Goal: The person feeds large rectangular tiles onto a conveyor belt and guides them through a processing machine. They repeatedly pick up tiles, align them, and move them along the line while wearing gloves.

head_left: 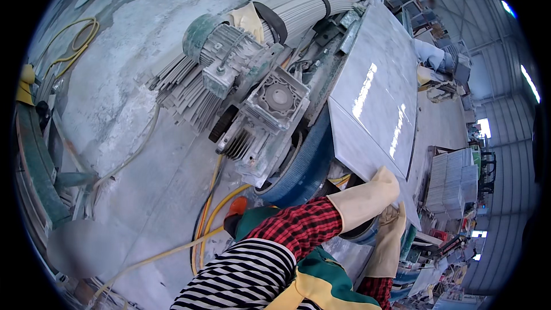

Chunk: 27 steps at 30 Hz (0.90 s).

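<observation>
A pale, glossy stone slab [367, 143] lies on a machine with a blue belt [307, 175], light glinting off its top. At the slab's near edge my left hand [381, 186], in a cream work glove, bends its fingers over the edge and grips it. Close beside it, my right hand [393, 218], gloved the same way, also holds that edge. The fingertips of both hands are partly hidden. Red-and-black checked oversleeves cover my forearms, with a striped sleeve above the left one. Another pale slab [381, 63] lies farther along, beyond a seam.
Left of the belt sits a dusty motor [229, 46] with a gearbox [278, 97]. Behind it are bundled pale strips [301, 3]. Yellow and orange hoses [209, 212] cross the wet floor by an orange-toed shoe [236, 206]. Stacked panels [450, 178] stand at the right.
</observation>
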Motion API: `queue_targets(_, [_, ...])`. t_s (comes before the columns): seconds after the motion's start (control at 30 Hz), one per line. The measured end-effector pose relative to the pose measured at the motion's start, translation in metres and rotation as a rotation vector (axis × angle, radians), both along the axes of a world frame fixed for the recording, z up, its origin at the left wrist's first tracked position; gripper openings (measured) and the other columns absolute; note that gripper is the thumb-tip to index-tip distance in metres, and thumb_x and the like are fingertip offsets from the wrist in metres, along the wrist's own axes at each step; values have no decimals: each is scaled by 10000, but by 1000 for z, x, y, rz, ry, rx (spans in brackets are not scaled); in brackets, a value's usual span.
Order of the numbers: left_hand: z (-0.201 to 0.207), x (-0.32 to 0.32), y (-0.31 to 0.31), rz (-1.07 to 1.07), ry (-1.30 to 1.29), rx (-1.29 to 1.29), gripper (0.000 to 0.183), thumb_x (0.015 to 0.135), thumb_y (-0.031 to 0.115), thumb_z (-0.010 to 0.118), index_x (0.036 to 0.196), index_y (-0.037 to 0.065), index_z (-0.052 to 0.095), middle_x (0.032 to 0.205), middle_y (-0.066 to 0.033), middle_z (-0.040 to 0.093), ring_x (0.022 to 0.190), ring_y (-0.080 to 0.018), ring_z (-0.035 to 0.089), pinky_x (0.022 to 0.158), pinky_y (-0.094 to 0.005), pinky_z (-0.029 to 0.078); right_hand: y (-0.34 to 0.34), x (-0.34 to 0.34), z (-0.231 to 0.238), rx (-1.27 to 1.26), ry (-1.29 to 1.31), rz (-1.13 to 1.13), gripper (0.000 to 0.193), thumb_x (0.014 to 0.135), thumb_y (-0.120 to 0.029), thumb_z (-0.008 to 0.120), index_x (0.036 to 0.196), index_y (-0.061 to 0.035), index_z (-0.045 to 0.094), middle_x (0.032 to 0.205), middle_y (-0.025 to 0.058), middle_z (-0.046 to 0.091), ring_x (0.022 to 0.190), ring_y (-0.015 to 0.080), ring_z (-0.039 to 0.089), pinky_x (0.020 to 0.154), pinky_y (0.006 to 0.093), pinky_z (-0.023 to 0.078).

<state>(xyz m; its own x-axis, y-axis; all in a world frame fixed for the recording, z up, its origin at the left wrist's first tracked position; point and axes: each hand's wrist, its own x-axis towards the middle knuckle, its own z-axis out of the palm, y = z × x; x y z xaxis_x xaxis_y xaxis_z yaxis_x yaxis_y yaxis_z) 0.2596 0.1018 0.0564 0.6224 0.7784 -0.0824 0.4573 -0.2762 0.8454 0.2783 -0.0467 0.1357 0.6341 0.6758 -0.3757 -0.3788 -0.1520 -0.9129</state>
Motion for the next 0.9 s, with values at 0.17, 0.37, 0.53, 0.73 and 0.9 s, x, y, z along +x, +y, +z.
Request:
queue_targets(0.17, [10,-38,-55,33,-76,-98,186,879,158,677,1019,105,786,1067,-177,778,1008,-288,760,797,-469,584,-32,3,0,-28,70,-19,393,1049,-305,669,1226,42,617,1142,168,762,1029,306,767,910,412,667])
queue_targets(0.37, [-13,-138,-81,-104,175,631,379,822,269,763,1186,170,730,1247,-139,715,1278,-272,616,1033,-506,454,-46,1,-40,-37,147,-52,472,1058,-299,664,1365,52,592,1303,223,713,1119,319,748,980,420,643])
queue_targets(0.53, [25,-276,-89,-265,215,752,457,918,272,668,1365,198,609,1481,-98,578,1464,-269,454,1214,-529,318,-56,-13,-97,-36,315,-77,450,1096,-263,603,1426,37,541,1379,203,670,1218,358,696,1058,475,603])
queue_targets(0.73, [-33,-280,-128,-238,224,895,461,1007,211,518,1467,208,541,1575,-42,512,1499,-282,413,1261,-554,270,-106,-30,-142,-66,341,86,369,1137,-325,504,1394,-71,579,1341,112,705,1140,300,728,979,423,630])
queue_targets(0.9, [-46,-304,-177,-334,101,798,546,943,271,644,1469,163,546,1537,-110,531,1457,-322,459,1234,-564,311,-171,-65,-142,-151,420,19,334,1125,-315,552,1332,-57,597,1246,116,712,1024,271,724,862,409,615])
